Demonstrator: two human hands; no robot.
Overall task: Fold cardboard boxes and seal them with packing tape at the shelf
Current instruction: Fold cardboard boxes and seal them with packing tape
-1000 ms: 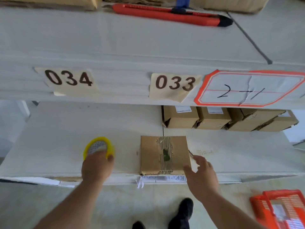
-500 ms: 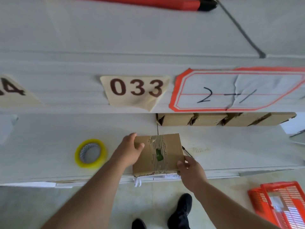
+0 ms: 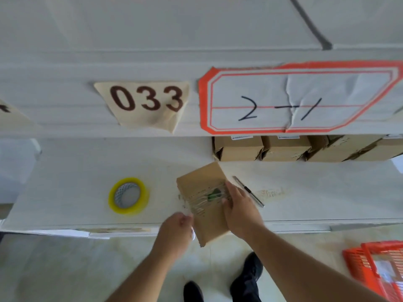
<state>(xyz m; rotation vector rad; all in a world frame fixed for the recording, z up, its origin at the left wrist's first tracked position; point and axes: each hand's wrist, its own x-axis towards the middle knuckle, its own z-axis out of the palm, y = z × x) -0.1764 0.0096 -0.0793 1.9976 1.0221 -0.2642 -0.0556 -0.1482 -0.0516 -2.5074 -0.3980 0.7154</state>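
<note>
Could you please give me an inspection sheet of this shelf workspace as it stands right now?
Surface: white shelf board, stained near its front right.
Job's things: small brown cardboard box, taped across, turned askew and overhanging the shelf edge; yellow roll of clear packing tape lying flat to its left.
Clutter: slim grey utility knife beside the box; row of brown cartons behind.
Grips: left hand pinches tape at the box's edge; right hand rests on top.
Cables: nothing seen.
Surroundings: labels 033 and 2-1; orange basket on the floor.
</note>
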